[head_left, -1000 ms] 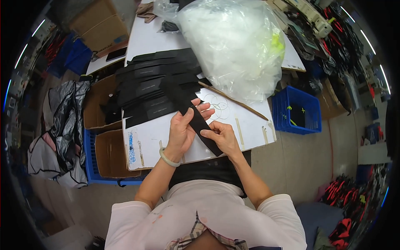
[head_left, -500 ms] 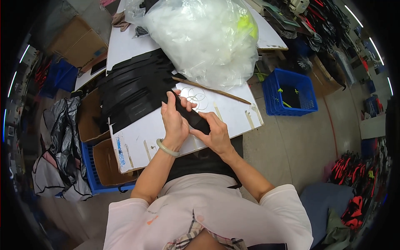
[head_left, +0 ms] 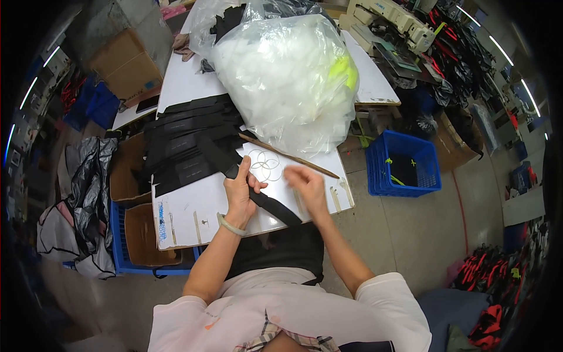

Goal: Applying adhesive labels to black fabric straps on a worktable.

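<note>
My left hand (head_left: 239, 196) is closed around a long black fabric strip (head_left: 275, 210), thumb pointing up along it. One end of the strip slants toward the far left over a stack of flat black fabric pieces (head_left: 186, 138). Its other end lies down toward the table's front edge. My right hand (head_left: 309, 188) is off the strip, raised over the table's right part, with fingers loosely bent, slightly blurred and nothing visible in them. Several thin pale rings (head_left: 267, 166) overlap on the white table (head_left: 179, 218) between my hands, beside a wooden stick (head_left: 293, 157).
A big clear bag of white stuffing (head_left: 287, 76) covers the table's far middle. On the floor to the right stands a blue crate (head_left: 404, 176). Cardboard boxes (head_left: 148, 232) sit in a blue crate at the left, near silvery-grey fabric (head_left: 88, 199). A sewing machine (head_left: 396, 20) stands far right.
My right hand has let go of the black strip and moved to its right. My left hand still grips the strip, which now stretches out longer. The view has shifted, showing more of the far side.
</note>
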Demonstrator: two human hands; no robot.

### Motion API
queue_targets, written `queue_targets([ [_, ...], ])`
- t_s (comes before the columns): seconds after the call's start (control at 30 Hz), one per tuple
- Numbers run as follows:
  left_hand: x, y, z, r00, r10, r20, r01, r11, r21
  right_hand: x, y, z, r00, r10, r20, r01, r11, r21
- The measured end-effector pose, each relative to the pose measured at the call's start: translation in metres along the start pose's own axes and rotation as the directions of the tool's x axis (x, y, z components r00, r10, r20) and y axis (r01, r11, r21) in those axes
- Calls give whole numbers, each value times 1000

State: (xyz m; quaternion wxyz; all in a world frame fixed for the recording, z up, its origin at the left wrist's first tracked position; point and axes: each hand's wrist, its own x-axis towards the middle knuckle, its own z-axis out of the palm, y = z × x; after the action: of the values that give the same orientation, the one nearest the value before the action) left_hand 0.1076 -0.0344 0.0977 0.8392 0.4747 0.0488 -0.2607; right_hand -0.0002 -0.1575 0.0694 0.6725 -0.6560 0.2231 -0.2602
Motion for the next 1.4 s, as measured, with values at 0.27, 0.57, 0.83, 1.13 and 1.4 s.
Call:
queue_targets([
  [0.27, 45, 5, 35, 939, -124, 321, 0, 933, 360, 129, 26, 28, 971, -220, -96, 191, 951, -244],
  [0.57, 147, 5, 63, 936, -62, 348, -267, 520, 811, 131, 15, -25, 912, -356, 206, 353, 422, -835],
  [0.83, 146, 34, 89, 846, 258, 467, -532, 341, 775, 144, -15, -20, 865, -493, 89, 274, 317, -908],
  [1.13, 165, 33, 120, 936, 125, 328, -306, 749, 588, 144, -19, 7, 899, -418, 133, 240, 213, -947],
  [1.4, 197, 55, 86, 975, 76, 210, -174, 850, 497, 153, -80, -33, 665, -619, -418, 307, 737, -602],
])
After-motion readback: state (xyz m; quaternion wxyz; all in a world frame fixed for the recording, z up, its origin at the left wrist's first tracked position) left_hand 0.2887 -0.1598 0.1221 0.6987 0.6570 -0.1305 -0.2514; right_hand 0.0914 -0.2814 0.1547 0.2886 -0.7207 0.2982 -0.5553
